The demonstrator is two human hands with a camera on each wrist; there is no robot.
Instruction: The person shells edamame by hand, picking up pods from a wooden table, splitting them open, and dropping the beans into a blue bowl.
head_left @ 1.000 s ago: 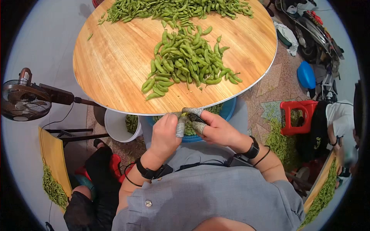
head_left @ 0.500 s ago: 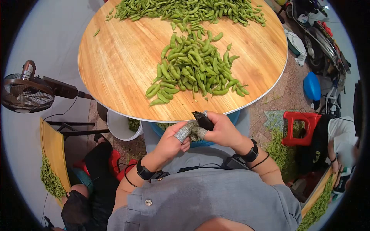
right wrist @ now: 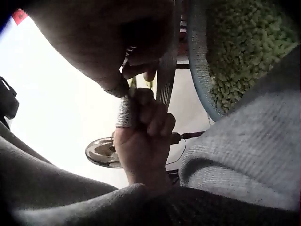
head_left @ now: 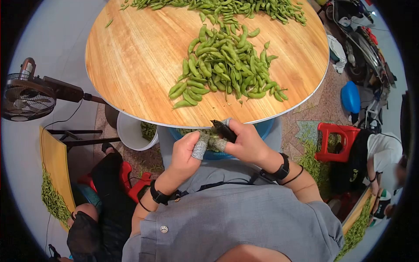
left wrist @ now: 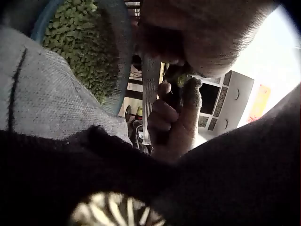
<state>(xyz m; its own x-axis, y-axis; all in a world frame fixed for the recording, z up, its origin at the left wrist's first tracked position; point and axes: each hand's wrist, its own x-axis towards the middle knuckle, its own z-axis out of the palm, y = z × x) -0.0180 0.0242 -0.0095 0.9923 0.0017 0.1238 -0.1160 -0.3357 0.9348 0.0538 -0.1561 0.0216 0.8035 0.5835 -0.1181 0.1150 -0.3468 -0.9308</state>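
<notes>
My left hand [head_left: 184,152] and right hand [head_left: 248,143] meet in front of the table edge, above a blue basin [head_left: 264,127] of shelled beans [right wrist: 254,52]. Grey wrapping covers both thumbs. In the right hand I grip a small black pointed tool [head_left: 224,130], its tip toward the table. The left fingers are curled, with the thumb pressing against a green bean pod [right wrist: 133,84] at the right fingertips; most of the pod is hidden by the hands. Ahead lies a pile of green pods [head_left: 227,65].
The round wooden table [head_left: 131,74] bears a second pod heap [head_left: 262,8] at its far side. A white bucket [head_left: 131,133] stands left, near a fan [head_left: 30,98]. At right are a red stool [head_left: 336,142], a blue tub [head_left: 350,97] and another person [head_left: 384,150].
The hands have stayed close together. Half a second ago the left fingers tucked under the right hand; now the left thumb stands upright beside the right thumb. The head view has shifted slightly.
</notes>
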